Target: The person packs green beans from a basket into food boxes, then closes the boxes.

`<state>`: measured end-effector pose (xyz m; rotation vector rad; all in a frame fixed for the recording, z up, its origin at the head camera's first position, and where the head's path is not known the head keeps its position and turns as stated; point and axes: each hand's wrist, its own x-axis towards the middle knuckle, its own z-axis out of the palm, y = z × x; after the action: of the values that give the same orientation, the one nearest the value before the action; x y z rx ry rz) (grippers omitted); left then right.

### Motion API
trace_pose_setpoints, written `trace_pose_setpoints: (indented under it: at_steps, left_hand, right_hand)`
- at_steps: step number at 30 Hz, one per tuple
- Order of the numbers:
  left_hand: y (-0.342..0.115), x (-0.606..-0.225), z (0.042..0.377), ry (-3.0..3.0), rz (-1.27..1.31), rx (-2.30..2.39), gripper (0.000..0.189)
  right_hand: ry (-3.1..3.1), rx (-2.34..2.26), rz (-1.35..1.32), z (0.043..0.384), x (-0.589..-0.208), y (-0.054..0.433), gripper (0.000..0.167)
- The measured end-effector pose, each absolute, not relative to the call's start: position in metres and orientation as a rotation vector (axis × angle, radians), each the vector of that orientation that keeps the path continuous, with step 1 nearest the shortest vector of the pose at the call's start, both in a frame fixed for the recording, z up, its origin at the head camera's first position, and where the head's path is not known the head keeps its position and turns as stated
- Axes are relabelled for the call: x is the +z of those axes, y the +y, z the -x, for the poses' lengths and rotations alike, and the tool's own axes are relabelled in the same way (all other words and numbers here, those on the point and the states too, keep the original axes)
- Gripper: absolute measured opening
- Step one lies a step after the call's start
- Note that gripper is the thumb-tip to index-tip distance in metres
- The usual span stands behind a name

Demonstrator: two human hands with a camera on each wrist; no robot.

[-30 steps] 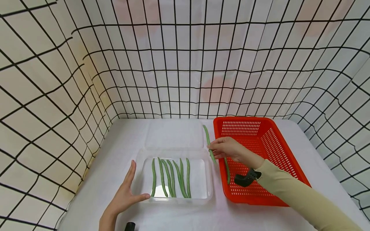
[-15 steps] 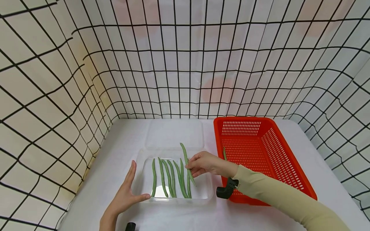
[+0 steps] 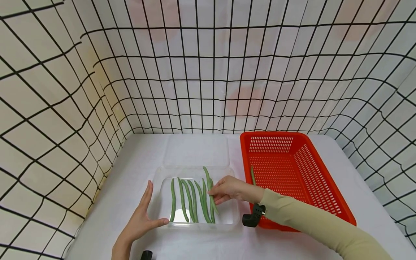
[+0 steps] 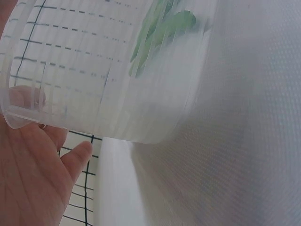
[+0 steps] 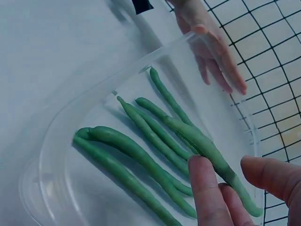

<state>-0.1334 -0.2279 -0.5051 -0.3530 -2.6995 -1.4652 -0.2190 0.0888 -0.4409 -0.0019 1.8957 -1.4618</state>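
Observation:
My right hand (image 3: 231, 188) pinches a green bean (image 5: 209, 148) between thumb and fingers, over the right part of a clear plastic container (image 3: 236, 216). Several other green beans (image 3: 182, 198) lie side by side on the container's floor, running roughly front to back. At the container's left side, my left hand (image 3: 140, 221) is spread with straight fingers, its thumb at the near left corner of the rim. Through the clear wall in the left wrist view, some beans (image 4: 162, 35) show blurred.
A red perforated basket (image 3: 276, 133) stands to the right, with one green bean (image 3: 252, 176) visible inside by its left wall; my right forearm crosses over it. Behind the container lies its clear lid (image 3: 196, 151). Black wire mesh (image 3: 212, 72) borders the white-covered table at back and sides.
My right hand has carried the green bean left from the basket's edge to over the container, then slightly lower and nearer. The left hand has stayed in place.

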Motion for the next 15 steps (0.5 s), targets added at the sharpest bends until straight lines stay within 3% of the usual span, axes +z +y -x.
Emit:
trace_pose_setpoints:
  at_steps: [15]
  left_hand:
    - [-0.228, -0.506, 0.134, -2.706, 0.347, -1.469, 0.129]
  right_hand:
    - [1.905, -1.548, 0.132, 0.227, -0.416, 0.112, 0.021]
